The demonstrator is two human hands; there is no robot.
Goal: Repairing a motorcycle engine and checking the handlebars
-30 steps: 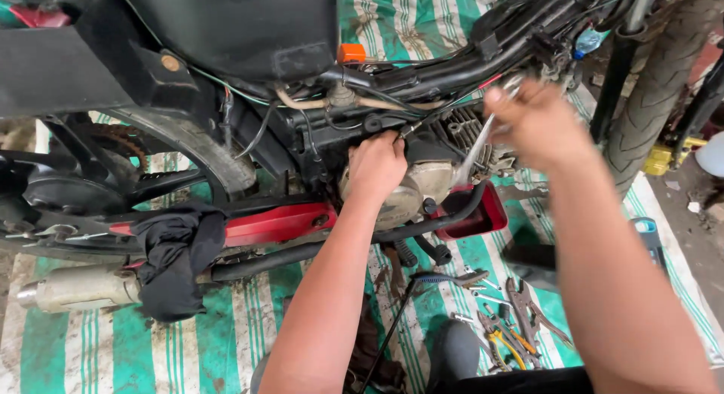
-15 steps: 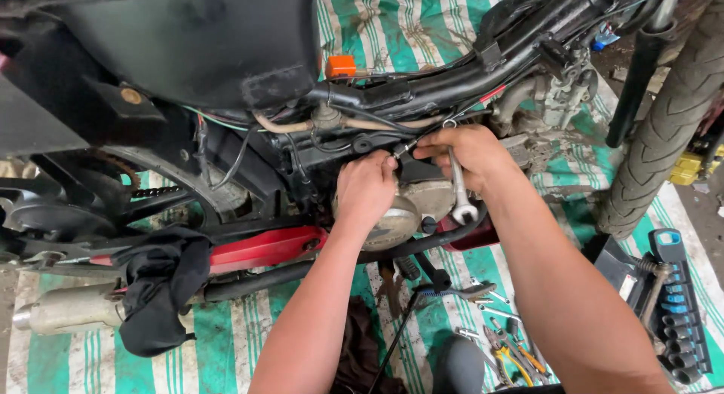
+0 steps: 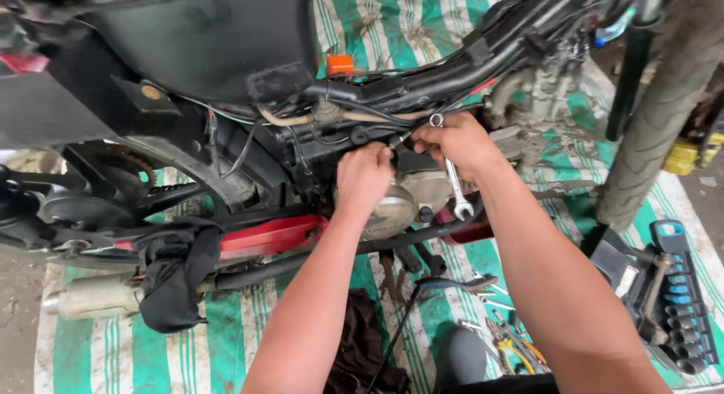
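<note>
Gripping a wrench (image 3: 455, 184), right hand (image 3: 455, 141); left hand (image 3: 364, 177) curled on engine cover (image 3: 392, 213), fingertips hidden.

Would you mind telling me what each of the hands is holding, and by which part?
The right hand holds a silver combination wrench near its ring end. The left hand rests on the engine; any hold there cannot be told.

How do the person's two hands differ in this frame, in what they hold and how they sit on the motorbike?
The right hand grips a silver spanner, whose open end hangs down below the fist; the left hand shows no tool. The left hand sits lower, just above the round engine cover, while the right hand sits higher, just below the black frame tube. Both are bare and curled at the engine.
</note>
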